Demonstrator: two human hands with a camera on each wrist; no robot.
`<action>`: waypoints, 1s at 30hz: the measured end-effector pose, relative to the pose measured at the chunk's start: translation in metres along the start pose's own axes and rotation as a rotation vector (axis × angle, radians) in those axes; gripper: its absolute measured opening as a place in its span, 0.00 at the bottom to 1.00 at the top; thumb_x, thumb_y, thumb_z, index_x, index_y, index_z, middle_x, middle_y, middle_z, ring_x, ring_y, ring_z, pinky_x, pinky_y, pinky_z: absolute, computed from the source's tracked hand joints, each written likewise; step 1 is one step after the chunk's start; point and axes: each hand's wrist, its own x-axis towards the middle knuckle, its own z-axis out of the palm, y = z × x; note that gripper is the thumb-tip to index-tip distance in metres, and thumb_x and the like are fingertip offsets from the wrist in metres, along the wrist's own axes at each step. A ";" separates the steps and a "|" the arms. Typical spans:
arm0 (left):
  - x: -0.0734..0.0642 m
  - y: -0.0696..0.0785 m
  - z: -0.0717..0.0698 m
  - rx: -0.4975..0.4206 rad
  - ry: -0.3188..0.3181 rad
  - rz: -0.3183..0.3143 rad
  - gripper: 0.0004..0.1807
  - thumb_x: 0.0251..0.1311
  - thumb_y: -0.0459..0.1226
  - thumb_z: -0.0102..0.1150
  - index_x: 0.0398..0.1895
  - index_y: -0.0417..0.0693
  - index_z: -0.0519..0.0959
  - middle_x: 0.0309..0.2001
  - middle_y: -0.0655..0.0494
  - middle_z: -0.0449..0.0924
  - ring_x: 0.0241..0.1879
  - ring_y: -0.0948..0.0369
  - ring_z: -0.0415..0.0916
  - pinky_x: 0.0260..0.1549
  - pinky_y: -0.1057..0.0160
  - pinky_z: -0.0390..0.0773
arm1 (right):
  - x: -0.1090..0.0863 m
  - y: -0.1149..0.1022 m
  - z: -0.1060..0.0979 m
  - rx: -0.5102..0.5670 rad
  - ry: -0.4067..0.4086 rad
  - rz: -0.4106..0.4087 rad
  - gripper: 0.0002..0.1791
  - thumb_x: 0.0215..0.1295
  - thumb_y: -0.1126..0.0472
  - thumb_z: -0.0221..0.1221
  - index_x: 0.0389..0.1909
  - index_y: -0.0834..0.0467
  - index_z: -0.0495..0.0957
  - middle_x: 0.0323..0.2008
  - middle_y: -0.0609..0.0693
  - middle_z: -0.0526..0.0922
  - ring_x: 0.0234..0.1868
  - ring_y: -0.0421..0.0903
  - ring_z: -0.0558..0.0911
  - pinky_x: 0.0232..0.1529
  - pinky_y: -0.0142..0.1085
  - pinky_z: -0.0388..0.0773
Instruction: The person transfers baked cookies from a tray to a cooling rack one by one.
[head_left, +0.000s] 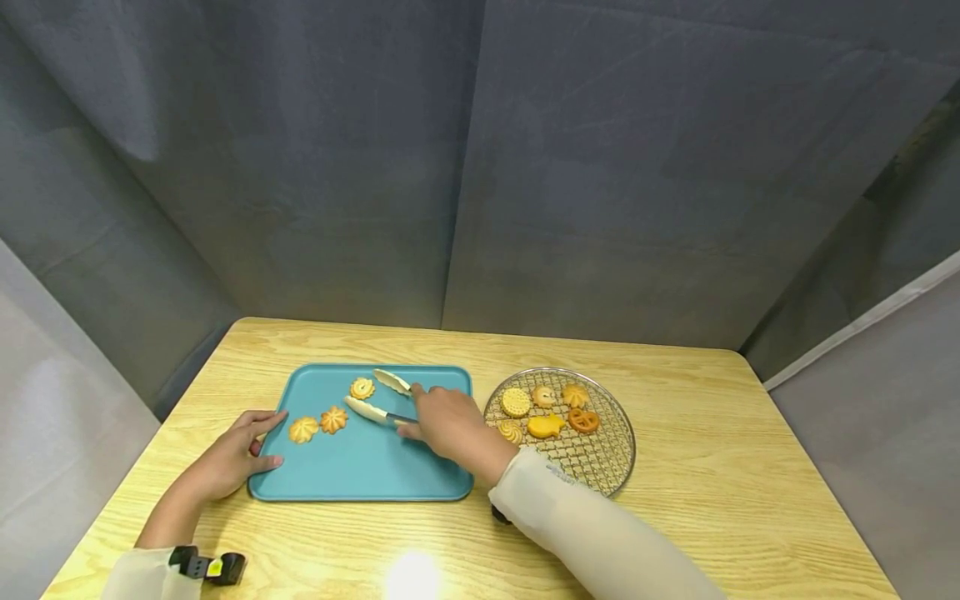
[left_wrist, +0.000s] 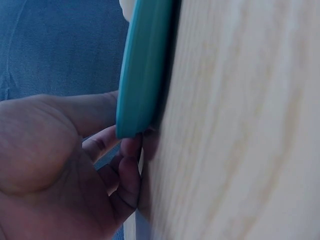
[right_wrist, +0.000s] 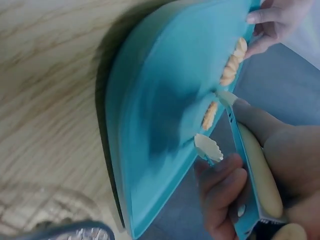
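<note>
A: What do the fingers have hold of?

B: The right hand (head_left: pixel 453 425) is clamped on tongs with dark handles and cream scalloped tips (head_left: pixel 366 410). The tips stand apart.

A: Around what?

B: A round golden cookie with a pale swirl (head_left: pixel 362 388), one tip at its two o'clock, the other at its six. Whether they touch it, I can't tell. It lies at twelve o'clock on a teal rectangular tray (head_left: pixel 345 479).

A: And the left hand (head_left: pixel 228 460)?

B: It grips the tray's rim at nine o'clock between thumb and curled fingers. Just beside it lie a tan fan-shaped cookie (head_left: pixel 303 430) and, towards ten, a ridged star-shaped cookie (head_left: pixel 333 420).

A: Anything in the way?

B: The cream right sleeve (head_left: pixel 600 533) crosses a round wire-mesh rack (head_left: pixel 607 462), three o'clock of the tray, hiding its rim from six to eight.

A: What's on that?

B: A dotted yellow biscuit (head_left: pixel 515 402) at ten, a brown pretzel (head_left: pixel 583 421) at two, a yellow fish-shaped biscuit (head_left: pixel 545 426) near the middle, and others.

A: Farther out?

B: Pale wood-grain table (head_left: pixel 750 467), then grey curtain (head_left: pixel 600 167) at twelve.
</note>
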 end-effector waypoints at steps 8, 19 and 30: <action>0.001 -0.001 0.002 0.010 0.007 -0.009 0.41 0.63 0.29 0.67 0.77 0.29 0.60 0.70 0.31 0.58 0.39 0.54 0.62 0.34 0.64 0.65 | 0.006 -0.011 0.008 -0.047 0.036 -0.031 0.37 0.72 0.37 0.59 0.75 0.51 0.70 0.52 0.54 0.86 0.40 0.48 0.85 0.32 0.41 0.81; -0.001 -0.001 0.001 0.000 0.005 -0.001 0.41 0.63 0.29 0.67 0.77 0.29 0.59 0.70 0.30 0.58 0.38 0.55 0.62 0.33 0.64 0.66 | -0.003 -0.001 0.007 -0.021 0.088 -0.070 0.32 0.73 0.39 0.60 0.70 0.52 0.75 0.44 0.54 0.87 0.31 0.46 0.82 0.27 0.40 0.78; 0.000 -0.001 0.001 0.001 0.002 0.006 0.41 0.64 0.29 0.67 0.77 0.28 0.59 0.70 0.30 0.58 0.38 0.55 0.62 0.33 0.64 0.66 | -0.033 0.018 0.007 -0.037 0.093 -0.089 0.34 0.74 0.39 0.58 0.73 0.55 0.73 0.46 0.56 0.88 0.40 0.52 0.87 0.32 0.42 0.81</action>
